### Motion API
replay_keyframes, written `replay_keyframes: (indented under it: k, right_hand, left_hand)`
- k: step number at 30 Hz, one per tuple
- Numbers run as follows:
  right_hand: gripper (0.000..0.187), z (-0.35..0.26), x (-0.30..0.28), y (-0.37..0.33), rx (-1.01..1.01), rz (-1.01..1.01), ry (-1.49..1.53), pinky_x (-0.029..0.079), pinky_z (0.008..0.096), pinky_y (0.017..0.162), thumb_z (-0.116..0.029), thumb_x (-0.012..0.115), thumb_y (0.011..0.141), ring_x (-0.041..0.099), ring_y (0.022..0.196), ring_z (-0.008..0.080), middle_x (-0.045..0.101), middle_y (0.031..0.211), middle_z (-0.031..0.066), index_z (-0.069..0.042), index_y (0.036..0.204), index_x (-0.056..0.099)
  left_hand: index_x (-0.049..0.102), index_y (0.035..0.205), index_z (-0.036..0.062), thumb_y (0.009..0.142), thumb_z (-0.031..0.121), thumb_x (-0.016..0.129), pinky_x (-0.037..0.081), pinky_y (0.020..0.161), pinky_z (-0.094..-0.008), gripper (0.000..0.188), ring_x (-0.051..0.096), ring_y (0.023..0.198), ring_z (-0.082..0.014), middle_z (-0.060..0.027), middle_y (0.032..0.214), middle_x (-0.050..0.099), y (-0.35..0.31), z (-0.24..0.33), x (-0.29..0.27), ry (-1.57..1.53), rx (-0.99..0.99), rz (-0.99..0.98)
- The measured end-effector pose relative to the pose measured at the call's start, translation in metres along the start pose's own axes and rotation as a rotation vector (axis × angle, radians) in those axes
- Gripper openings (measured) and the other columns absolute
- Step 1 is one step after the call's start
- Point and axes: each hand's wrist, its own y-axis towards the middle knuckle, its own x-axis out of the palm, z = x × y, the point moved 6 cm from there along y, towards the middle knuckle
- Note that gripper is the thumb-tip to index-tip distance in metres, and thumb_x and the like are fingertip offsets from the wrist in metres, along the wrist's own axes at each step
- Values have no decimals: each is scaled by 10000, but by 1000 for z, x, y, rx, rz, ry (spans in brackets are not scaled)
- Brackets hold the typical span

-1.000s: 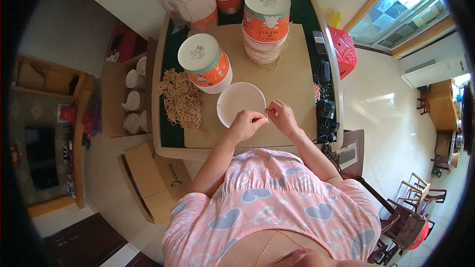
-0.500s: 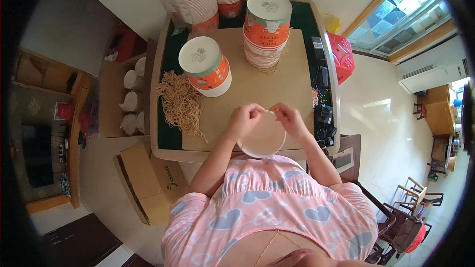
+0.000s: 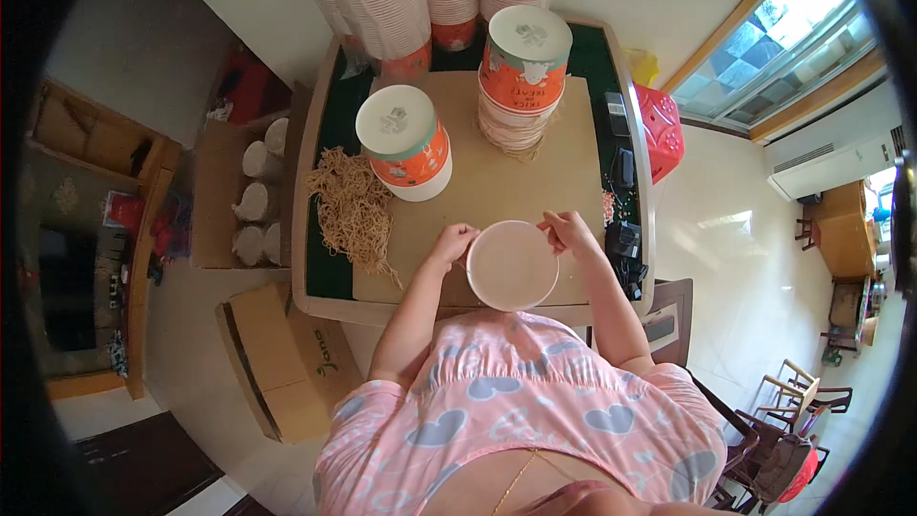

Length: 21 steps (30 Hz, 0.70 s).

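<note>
Your two hands meet the white tub [image 3: 513, 269] at opposite sides of its rim. The left hand [image 3: 453, 247] is closed on the tub's left side, fingers bunched at the rim. The right hand [image 3: 567, 230] has its fingers bent against the upper right of the rim; whether they pinch it or something thin beside it, you cannot tell from this view. The tub lies in front of your body, its round mouth turned up toward you, its lower part overlapping the near edge of the table [image 3: 330, 309].

Beyond your hands, a tan cardboard sheet [image 3: 478, 182] covers the middle of the green tabletop. To your left, a tangled heap of tan cords [image 3: 353, 215] lies partly on this sheet, just beside an upturned orange-banded bucket [image 3: 406, 158]. Farther back stands an inverted bucket stack [image 3: 523, 76], with cords hanging about its lower part. Tall nested stacks [image 3: 382, 10] rise at the far edge. To your right, black devices [image 3: 625, 237] line the table's border; outside it stands a red stool [image 3: 659, 129].
</note>
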Motion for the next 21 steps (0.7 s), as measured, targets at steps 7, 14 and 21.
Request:
replay_keyframes:
  k: [7, 14, 21]
  right_hand:
    - [119, 81, -10, 9, 148, -287, -461, 481, 278, 394, -153, 580, 787, 584, 459, 146, 599, 575, 48, -92, 806, 681]
    - [267, -114, -28, -66, -332, 88, -302, 483, 311, 749, -130, 494, 905, 578, 905, 163, 626, 997, 96, -54, 1138, 599]
    - [412, -283, -38, -136, -1325, 660, -552, 414, 368, 902, -20, 569, 819, 489, 1064, 323, 405, 1354, 186, -129, 1216, 571]
  left_hand:
    - [653, 865, 107, 859, 536, 459, 531, 533, -353, 471, 631, 603, -180, -66, 704, 639, -32, -55, 24, 17, -396, -258]
    - [284, 1391, 114, 933, 458, 359, 527, 695, -344, 578, 591, 934, -211, -103, 1170, 549, -39, 120, 20, -31, 97, -224]
    - [469, 1249, -25, 974, 218, 351, 375, 956, -296, 385, 503, 1114, -196, -119, 1217, 541, -66, 424, 9, 226, 1089, 136]
